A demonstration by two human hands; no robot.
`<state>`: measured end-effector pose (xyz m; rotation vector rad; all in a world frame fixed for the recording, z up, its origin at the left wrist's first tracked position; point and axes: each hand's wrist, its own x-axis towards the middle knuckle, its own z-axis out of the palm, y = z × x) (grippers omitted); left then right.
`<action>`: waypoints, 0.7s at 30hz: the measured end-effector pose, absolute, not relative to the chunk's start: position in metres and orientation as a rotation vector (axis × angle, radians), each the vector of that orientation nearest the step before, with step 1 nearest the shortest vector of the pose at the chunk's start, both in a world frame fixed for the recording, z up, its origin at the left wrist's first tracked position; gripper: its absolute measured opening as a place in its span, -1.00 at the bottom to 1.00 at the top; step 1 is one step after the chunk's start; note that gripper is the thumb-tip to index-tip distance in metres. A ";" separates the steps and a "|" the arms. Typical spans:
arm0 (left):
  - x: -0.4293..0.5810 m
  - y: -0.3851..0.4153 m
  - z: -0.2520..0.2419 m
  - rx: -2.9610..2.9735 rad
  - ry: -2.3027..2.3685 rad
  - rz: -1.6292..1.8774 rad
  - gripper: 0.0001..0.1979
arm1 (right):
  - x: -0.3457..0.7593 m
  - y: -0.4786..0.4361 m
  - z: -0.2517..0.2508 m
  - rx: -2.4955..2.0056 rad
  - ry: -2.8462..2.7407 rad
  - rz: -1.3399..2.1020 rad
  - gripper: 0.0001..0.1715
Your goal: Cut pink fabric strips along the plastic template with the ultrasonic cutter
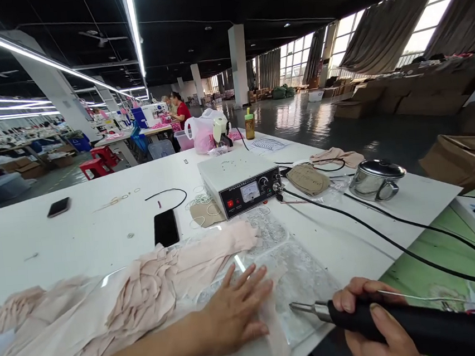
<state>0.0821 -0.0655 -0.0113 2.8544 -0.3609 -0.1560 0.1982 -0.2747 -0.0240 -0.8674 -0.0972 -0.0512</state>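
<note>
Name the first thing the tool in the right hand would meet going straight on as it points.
Probably the near edge of the pale pink fabric, with the left hand just beyond. The black tool in the right hand might pass above; its tip's height is unclear.

Ceiling tubes (133,31) light worktop (100,236); windows (432,14) beyond its R edge overexp.; ceiling (187,9) v. dark; glare streaks on clear sheet (309,272) nr front edge; wide-angle stretch at margins.

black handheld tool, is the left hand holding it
No, the right hand grips the black handheld tool, while the left hand is spread out, palm down, apart from it.
</note>
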 end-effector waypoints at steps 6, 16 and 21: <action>0.054 -0.054 -0.007 2.768 0.088 0.095 -0.61 | 0.202 -0.279 -0.029 -0.884 -0.021 -0.115 -0.86; 0.047 -0.067 -0.014 2.698 0.445 0.017 -0.80 | 0.212 -0.274 -0.027 -0.956 -0.056 -0.032 -0.81; 0.056 -0.067 -0.014 2.675 0.441 -0.019 -0.91 | 0.221 -0.287 -0.044 -1.107 -0.165 -0.010 -0.73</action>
